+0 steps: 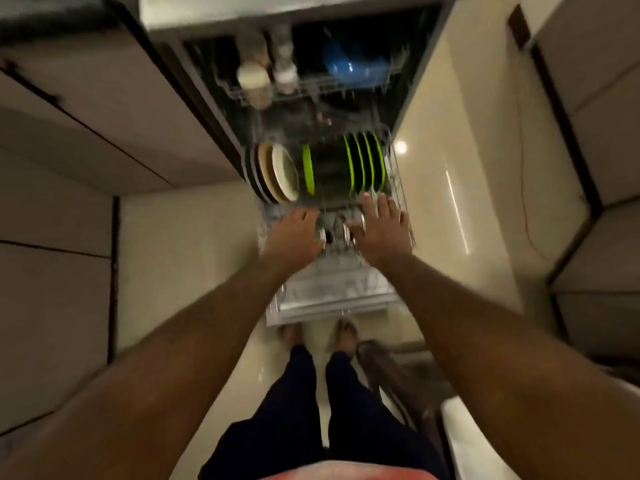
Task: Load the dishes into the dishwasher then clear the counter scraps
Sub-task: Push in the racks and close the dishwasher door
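The dishwasher's lower rack (403, 202) is pulled out over the open door (332, 306). Several green plates (367, 164) stand in it on edge, with one more green plate (307, 171) and pale plates (282, 174) to their left. Round steel pieces (346, 233) stand in the rack's near part. My left hand (294, 233) reaches over the rack just left of them, fingers pointing forward. My right hand (381, 226) hovers at their right with fingers spread and straight, its thumb by a steel rim. The view is blurred, so contact is unclear.
The upper rack (311, 88) holds a blue bowl (353, 67) and pale cups or bottles (254, 77). Cabinet fronts (86, 133) flank the dishwasher on the left, and glossy floor (450, 202) lies to the right. My feet (343, 334) stand at the door's near edge.
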